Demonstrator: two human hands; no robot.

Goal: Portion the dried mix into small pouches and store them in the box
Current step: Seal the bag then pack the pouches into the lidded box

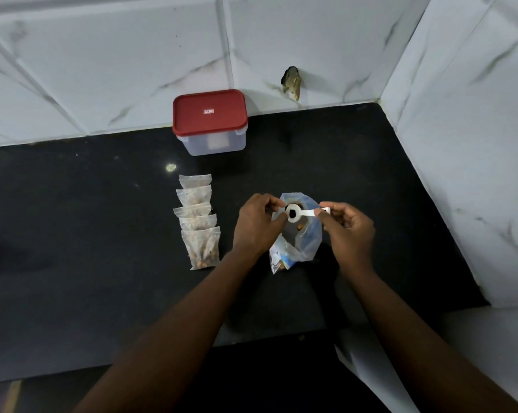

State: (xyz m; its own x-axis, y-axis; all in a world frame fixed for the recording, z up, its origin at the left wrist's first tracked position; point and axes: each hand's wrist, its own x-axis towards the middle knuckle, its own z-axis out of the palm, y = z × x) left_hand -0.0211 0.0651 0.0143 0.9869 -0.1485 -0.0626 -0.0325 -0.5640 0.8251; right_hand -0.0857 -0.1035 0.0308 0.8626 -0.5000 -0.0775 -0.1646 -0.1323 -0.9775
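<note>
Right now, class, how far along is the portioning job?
Done: five filled pouches lie in a row on the counter. In hand: the right hand holds the scoop over the open mix bag; the left hand pinches a whitish strip beside it. Left: the red-lidded box is shut; the pouches need storing.

Black stone counter (73,234) in a corner — white marble-veined wall tiles (102,55), one chipped.

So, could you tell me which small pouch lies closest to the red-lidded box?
The pouch at the far end of the row, just before the box; the other four lie nearer the person.
</note>
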